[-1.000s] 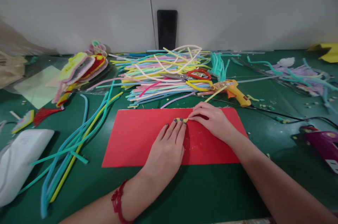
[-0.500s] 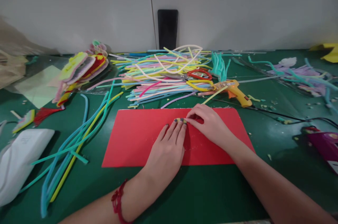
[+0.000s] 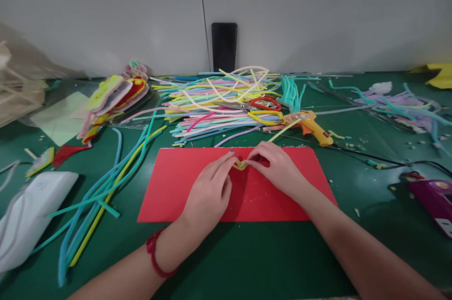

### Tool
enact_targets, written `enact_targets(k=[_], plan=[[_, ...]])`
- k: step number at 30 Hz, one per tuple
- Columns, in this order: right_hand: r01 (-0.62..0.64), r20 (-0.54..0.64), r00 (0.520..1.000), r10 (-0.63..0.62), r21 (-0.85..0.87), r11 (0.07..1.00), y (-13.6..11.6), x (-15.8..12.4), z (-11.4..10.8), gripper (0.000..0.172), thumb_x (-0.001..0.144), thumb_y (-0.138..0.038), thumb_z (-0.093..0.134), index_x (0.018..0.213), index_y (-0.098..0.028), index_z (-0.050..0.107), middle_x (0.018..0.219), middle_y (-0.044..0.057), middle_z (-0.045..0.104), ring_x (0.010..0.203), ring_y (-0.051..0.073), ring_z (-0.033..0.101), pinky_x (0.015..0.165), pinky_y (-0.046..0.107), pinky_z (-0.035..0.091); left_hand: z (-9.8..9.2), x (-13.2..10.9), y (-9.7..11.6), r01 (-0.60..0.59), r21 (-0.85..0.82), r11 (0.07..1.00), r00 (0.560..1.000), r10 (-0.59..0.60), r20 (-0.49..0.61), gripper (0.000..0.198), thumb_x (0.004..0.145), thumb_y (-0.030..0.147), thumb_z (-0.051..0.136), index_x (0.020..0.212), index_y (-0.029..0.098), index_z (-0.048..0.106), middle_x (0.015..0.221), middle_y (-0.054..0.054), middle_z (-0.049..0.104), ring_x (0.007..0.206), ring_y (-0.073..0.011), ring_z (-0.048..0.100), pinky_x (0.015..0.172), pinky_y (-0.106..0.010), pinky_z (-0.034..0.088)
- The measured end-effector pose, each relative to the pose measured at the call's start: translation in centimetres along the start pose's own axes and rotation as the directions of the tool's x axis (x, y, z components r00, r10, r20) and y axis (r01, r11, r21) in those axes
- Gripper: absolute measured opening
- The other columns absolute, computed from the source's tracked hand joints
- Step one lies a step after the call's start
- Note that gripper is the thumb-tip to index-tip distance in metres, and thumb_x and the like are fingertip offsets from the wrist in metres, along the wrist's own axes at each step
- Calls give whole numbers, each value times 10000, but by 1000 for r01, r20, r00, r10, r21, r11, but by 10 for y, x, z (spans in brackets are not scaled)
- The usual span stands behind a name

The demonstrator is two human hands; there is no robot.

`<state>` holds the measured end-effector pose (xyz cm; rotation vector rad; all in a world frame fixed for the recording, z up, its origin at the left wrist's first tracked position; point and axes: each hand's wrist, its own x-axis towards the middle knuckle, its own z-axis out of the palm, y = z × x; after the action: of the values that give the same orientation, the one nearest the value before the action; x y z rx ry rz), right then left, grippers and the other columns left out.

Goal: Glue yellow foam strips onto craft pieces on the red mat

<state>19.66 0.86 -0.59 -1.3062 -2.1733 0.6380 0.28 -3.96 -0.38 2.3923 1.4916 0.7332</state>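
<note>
My left hand (image 3: 208, 194) and my right hand (image 3: 277, 168) meet over a red sheet (image 3: 169, 187) on the green table. Both pinch a small curled end of a yellow pipe cleaner (image 3: 240, 165) between their fingertips. The long part of that pipe cleaner runs up and to the right toward a yellow glue gun (image 3: 312, 125). A red cord bracelet sits on my left wrist.
A heap of coloured pipe cleaners (image 3: 219, 100) lies behind the sheet, with red and yellow scissors (image 3: 263, 108) on it. Long blue, teal and yellow strands (image 3: 106, 187) trail at left beside a white object (image 3: 28, 217). Finished pieces (image 3: 113, 93) stack at back left; a purple device (image 3: 432, 196) at right.
My left hand has gone from lying flat on the sheet to pinching the yellow curl, which has lifted slightly. The right hand stays at the curl. The view shifted a little.
</note>
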Motion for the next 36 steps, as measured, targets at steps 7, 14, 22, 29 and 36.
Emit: enact_targets(k=[7, 14, 22, 29, 36], plan=[[-5, 2, 1000, 5, 2, 1000, 0, -1, 2, 77, 854, -223, 572, 782, -199, 581, 822, 20, 596, 799, 161, 547, 723, 297, 433, -3, 11, -11, 126, -21, 992, 992, -127, -25, 172, 889, 189, 490, 1021, 194, 599, 997, -58, 632, 957, -205, 601, 840, -378, 528], [-8, -191, 982, 3, -21, 1000, 5, -2, -4, 143, 889, -278, 506, 837, -202, 616, 783, 30, 608, 728, 162, 570, 667, 289, 457, -4, 15, -19, 127, -170, 977, 992, -129, -2, 102, 867, 188, 540, 932, 212, 615, 963, -37, 602, 946, -195, 575, 837, -374, 500], [77, -112, 990, -89, -113, 991, 13, -6, -24, 147, 875, -277, 524, 865, -246, 668, 968, 50, 580, 971, 203, 585, 829, 345, 476, -3, 16, -21, 92, -217, 972, 996, -95, 0, 80, 843, 195, 585, 916, 212, 613, 952, -33, 585, 935, -196, 565, 838, -380, 486], [-169, -601, 799, -8, -237, 957, 40, -5, -40, 166, 864, -308, 488, 849, -199, 612, 831, 65, 584, 737, 193, 535, 734, 373, 457, -3, 15, -21, 126, -197, 972, 992, -126, 14, 107, 840, 194, 586, 942, 201, 619, 985, -44, 593, 964, -199, 566, 867, -374, 480], [-452, -763, 623, 174, -170, 875, 66, -20, -56, 207, 856, -320, 443, 788, -169, 568, 774, 110, 538, 850, 266, 507, 787, 432, 411, -4, 17, -21, 99, -180, 979, 995, -98, 14, 101, 837, 202, 591, 934, 198, 618, 960, -42, 584, 940, -199, 577, 847, -370, 488]])
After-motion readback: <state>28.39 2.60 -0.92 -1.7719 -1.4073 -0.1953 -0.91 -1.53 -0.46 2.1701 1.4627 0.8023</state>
